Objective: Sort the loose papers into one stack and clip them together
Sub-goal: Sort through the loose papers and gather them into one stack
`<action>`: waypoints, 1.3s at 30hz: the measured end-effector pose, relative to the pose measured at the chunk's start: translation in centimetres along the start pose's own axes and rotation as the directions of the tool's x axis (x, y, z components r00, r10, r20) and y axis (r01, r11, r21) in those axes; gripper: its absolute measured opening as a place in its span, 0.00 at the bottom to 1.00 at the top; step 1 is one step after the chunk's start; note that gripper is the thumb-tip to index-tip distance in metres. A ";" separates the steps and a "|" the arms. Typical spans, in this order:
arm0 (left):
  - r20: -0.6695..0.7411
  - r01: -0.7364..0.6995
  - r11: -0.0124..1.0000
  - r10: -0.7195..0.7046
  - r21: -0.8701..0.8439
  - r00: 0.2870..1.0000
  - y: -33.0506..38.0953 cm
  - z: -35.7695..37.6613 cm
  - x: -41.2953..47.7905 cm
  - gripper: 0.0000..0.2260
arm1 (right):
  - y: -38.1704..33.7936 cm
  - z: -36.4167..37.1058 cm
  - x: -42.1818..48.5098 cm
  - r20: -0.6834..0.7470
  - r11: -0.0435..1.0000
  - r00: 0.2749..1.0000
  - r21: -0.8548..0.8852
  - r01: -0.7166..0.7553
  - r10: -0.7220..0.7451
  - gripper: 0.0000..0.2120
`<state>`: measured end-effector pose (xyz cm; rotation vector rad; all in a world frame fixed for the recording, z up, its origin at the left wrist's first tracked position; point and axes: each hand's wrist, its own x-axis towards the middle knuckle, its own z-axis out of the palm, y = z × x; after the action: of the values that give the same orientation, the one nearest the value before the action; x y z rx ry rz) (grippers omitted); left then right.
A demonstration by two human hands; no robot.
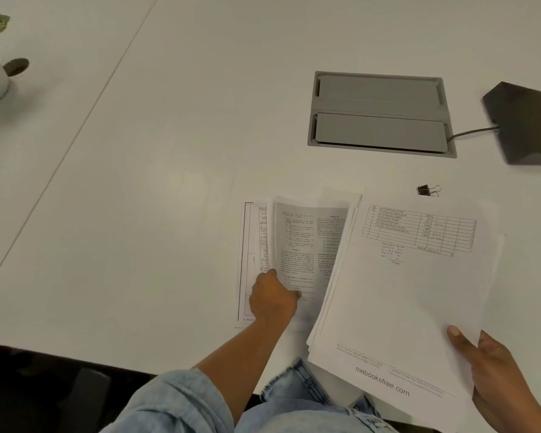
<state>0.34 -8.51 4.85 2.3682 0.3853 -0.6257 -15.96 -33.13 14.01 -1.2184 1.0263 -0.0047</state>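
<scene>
Looks down on a white bench (169,151). Pinches with the left grip (272,295) the near edge of a printed sheet atop the loose papers (306,245), lying at 6 o'clock. Clasps with the right grip (497,370), thumb on top, a thick stack (413,292) at 5 o'clock, overlapping those papers' right side. Shows a black binder clip (428,190) on the bench just past the stack's far edge; at 1 o'clock, a grey hatch (380,114) and a cabled black box (525,123).

One held paper stack (403,301), one lifted sheet (303,245), one binder clip (425,190), one cable hatch (378,114)
</scene>
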 end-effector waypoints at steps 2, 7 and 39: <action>0.019 0.001 0.982 0.003 -0.187 1.000 0.0 -0.6 0.1 0.09 | 0.0 -0.3 0.1 -0.007 1.000 1.000 -0.010 -0.003 0.003 0.09; -0.054 -0.073 0.953 0.060 -0.294 0.997 -1.4 -2.6 0.3 0.10 | 0.0 -0.8 0.3 -0.043 1.000 0.999 -0.008 -0.012 0.012 0.08; -0.155 -0.146 0.793 0.066 -0.591 0.986 -2.6 -11.4 0.4 0.08 | 0.2 -1.6 0.6 -0.027 0.999 0.999 0.026 0.023 -0.022 0.09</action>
<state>3.42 0.98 11.02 1.7957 0.4276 -0.2409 -16.74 -34.58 13.46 -1.2081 1.0326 -0.0518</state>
